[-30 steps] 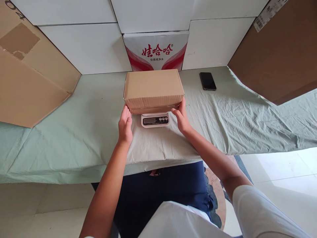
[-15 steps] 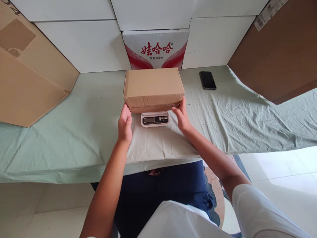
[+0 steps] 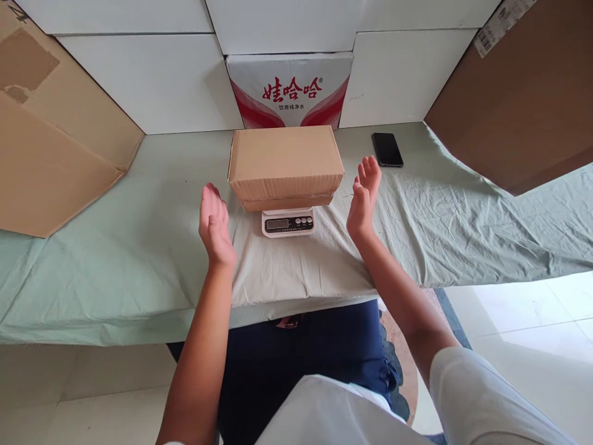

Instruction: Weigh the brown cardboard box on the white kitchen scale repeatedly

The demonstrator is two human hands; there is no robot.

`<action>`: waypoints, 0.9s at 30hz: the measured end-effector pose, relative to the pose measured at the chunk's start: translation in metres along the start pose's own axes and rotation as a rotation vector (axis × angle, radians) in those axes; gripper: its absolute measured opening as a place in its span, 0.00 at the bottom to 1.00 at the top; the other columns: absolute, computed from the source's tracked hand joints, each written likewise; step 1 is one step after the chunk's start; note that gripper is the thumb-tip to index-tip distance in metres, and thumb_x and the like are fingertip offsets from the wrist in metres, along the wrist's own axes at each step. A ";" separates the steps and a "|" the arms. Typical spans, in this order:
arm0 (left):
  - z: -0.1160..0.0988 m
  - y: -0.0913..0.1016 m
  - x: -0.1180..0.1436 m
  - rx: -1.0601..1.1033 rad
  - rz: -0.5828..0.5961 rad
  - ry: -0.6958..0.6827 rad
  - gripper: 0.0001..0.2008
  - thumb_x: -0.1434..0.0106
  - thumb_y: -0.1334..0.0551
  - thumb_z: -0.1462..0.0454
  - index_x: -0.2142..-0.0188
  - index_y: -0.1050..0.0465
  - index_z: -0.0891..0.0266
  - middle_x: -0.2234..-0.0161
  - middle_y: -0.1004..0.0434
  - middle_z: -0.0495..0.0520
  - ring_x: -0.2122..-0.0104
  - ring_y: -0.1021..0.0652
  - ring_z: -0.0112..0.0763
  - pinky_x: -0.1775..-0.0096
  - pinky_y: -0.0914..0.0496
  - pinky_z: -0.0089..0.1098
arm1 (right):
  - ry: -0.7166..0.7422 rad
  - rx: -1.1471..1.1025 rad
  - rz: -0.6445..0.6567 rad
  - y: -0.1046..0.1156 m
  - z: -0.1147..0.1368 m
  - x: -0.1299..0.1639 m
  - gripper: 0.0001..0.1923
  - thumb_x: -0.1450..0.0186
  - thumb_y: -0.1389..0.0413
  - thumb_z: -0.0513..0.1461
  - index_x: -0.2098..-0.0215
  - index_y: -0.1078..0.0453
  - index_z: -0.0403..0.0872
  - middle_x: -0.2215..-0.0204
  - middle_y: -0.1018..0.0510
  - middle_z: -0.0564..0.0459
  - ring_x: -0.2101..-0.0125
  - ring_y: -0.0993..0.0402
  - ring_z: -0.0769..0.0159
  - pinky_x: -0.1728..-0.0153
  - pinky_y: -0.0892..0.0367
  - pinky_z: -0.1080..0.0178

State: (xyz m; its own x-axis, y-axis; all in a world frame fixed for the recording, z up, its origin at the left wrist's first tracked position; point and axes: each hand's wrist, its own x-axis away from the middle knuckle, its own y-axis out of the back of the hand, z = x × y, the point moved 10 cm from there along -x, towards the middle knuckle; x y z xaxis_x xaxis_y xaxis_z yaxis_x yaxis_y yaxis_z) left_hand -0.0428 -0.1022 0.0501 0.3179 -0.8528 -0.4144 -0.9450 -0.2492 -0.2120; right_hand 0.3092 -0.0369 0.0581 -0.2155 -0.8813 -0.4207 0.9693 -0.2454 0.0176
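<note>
Cardboard box [image 3: 286, 162] sits on our scale [image 3: 288, 222] mid-counter [image 3: 139, 259]; left hand [image 3: 215, 225] and right hand [image 3: 364, 191] flank it, fingers spread, holding nothing, display unobstructed.

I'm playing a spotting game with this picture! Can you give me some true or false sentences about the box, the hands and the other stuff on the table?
1. The cardboard box sits on the scale. True.
2. The left hand grips the box. False: it is open and apart from the box, at its left.
3. The right hand is open, beside the box. True.
4. The phone lies on top of the box. False: it lies on the green cloth, to the right of the box.
5. The scale's buttons face the person. True.
</note>
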 end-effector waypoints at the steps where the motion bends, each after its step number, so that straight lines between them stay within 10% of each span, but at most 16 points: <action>1: 0.000 -0.001 0.000 -0.003 0.010 -0.002 0.29 0.30 0.42 0.43 0.32 0.32 0.42 0.24 0.42 0.42 0.22 0.48 0.41 0.24 0.48 0.42 | 0.012 -0.002 -0.002 0.000 0.001 0.000 0.38 0.33 0.56 0.61 0.27 0.59 0.69 0.23 0.53 0.59 0.20 0.61 0.48 0.23 0.61 0.30; 27: 0.014 -0.001 -0.001 -0.052 0.078 -0.055 0.32 0.29 0.45 0.41 0.30 0.36 0.43 0.23 0.43 0.47 0.22 0.48 0.45 0.23 0.51 0.49 | -0.047 -0.214 0.058 -0.015 -0.019 0.005 0.37 0.37 0.43 0.62 0.34 0.44 0.65 0.26 0.42 0.54 0.23 0.49 0.48 0.24 0.52 0.32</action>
State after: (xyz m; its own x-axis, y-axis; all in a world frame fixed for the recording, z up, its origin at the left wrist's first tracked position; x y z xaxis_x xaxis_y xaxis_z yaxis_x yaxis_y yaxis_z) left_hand -0.0415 -0.0947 0.0382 0.2461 -0.8444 -0.4758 -0.9692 -0.2083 -0.1316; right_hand 0.2955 -0.0303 0.0383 -0.1595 -0.9104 -0.3818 0.9821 -0.1071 -0.1548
